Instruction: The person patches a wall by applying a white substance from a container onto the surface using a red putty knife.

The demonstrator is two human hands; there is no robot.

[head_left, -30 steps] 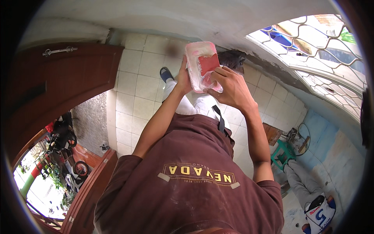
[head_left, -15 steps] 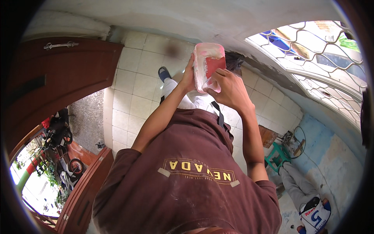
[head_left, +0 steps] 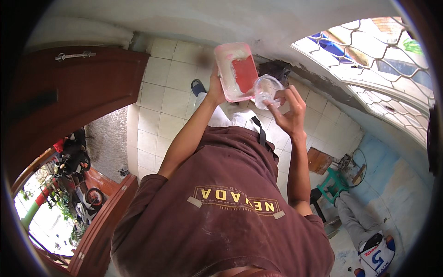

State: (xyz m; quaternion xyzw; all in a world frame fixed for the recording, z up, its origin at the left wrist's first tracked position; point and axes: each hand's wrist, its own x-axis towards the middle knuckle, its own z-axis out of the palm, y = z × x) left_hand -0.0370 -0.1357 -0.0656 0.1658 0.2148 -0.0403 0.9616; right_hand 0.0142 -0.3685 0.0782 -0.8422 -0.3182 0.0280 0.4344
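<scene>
My left hand (head_left: 215, 91) grips the left side of a pink and white plastic tub (head_left: 225, 66), tilted so that I see the red patch and pale, paint-like smears inside. My right hand (head_left: 290, 113) holds a clear plastic cup or bag (head_left: 266, 87) by its rim, just at the tub's lower right corner; I cannot tell whether the two touch. The fingers of my right hand are bent round the clear plastic, and those of my left hand are partly hidden behind the tub.
Tiled floor (head_left: 161, 97), dark bundle (head_left: 274, 68), brown door (head_left: 83, 87) at left, open doorway with motorbikes (head_left: 76, 157), grilled window (head_left: 378, 60), grey-blue wall (head_left: 387, 175). At lower right are a green stool (head_left: 337, 182) and another person's grey-trousered legs (head_left: 355, 210).
My right hand has pulled the clear plastic out of the tub to the right, now at its corner. The tub has shifted up and left since half a second ago.
</scene>
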